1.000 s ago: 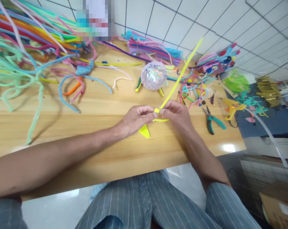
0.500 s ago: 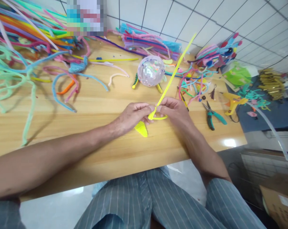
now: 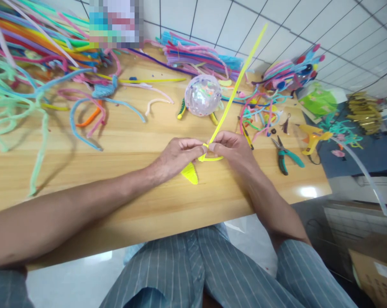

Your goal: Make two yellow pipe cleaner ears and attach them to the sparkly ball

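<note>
Both my hands meet over the middle of the wooden table, pinching one yellow pipe cleaner (image 3: pixel 234 92). My left hand (image 3: pixel 177 157) grips its bent part between thumb and forefinger. From the right, my right hand (image 3: pixel 233 147) pinches it close by. A long straight end rises up and to the right, while a small bent loop shows below the fingertips. On the table just under my left hand lies a yellow leaf-shaped piece (image 3: pixel 190 173) of ridged pipe cleaner, its upper part hidden by the hand.
A clear ball with coloured bits (image 3: pixel 202 95) sits beyond my hands. Pliers (image 3: pixel 288 157) and a yellow glue gun (image 3: pixel 314 137) lie to the right. Pale green pipe cleaners (image 3: pixel 41 124) spread at left, with bundles (image 3: pixel 199 55) along the tiled wall.
The straight end of the yellow pipe cleaner reaches higher and further right. Its bent part now crosses between my fingertips. My hands have barely shifted.
</note>
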Demonstrator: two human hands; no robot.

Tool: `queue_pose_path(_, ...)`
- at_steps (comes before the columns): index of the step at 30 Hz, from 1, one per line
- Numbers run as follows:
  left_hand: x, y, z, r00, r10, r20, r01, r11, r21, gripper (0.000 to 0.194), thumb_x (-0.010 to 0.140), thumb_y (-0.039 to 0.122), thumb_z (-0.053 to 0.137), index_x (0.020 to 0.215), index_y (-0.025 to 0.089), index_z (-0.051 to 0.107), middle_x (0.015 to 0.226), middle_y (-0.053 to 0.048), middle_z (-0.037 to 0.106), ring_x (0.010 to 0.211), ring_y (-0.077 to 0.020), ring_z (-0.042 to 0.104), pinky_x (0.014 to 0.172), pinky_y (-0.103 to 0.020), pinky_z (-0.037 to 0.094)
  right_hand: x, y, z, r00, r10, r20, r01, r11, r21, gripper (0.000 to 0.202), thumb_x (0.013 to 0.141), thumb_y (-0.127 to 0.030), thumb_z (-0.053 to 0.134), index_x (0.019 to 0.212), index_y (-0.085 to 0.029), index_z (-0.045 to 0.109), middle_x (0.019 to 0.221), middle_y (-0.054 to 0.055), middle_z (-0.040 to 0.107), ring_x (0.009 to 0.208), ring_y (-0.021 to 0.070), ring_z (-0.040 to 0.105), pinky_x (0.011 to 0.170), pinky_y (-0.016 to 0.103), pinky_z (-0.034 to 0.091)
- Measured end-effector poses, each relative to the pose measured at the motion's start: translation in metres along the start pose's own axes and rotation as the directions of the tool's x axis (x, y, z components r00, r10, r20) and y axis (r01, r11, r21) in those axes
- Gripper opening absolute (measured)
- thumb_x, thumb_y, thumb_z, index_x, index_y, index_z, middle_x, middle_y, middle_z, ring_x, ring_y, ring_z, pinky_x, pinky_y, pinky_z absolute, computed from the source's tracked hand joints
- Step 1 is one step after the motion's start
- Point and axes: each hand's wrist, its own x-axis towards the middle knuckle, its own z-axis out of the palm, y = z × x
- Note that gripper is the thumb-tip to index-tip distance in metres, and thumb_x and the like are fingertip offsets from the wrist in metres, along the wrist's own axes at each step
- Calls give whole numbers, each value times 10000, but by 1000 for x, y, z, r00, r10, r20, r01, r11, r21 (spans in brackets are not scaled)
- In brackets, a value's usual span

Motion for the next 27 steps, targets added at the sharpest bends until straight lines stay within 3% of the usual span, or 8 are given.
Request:
queue_pose_path(7, 2, -4, 0, 1000, -15, 2, 15, 1000, -12, 285, 755, 456, 812, 799, 175, 826, 677, 2, 674, 608, -106, 504, 591, -239, 407, -3, -8, 1, 1000, 6, 10, -7, 1000, 11, 276, 719, -415, 909, 742, -213, 722, 660, -44, 645, 607, 113, 519, 616, 265, 439)
queue_pose_path(16, -1, 1, 2, 1000, -6, -18, 6, 1000, -3, 207, 736, 378, 770, 759, 172, 772, 591, 30, 605, 550, -96, 485, 549, -227, 383, -6, -11, 2, 1000, 0, -11, 0, 998, 61, 255, 734, -416, 920, 808, -224, 770, 765, -31, 714, 702, 131, 595, 692, 273, 490)
queue_pose_path(27, -2, 1, 3, 998, 64, -17, -62, 994, 86, 168, 775, 323, 690, 712, 172, 726, 563, 43, 574, 554, -94, 462, 552, -231, 351, -6, -8, 1, 990, -127, -56, 127, 992, 2, 338, 773, -509, 932, 759, -236, 733, 778, -23, 737, 702, 141, 611, 682, 286, 516)
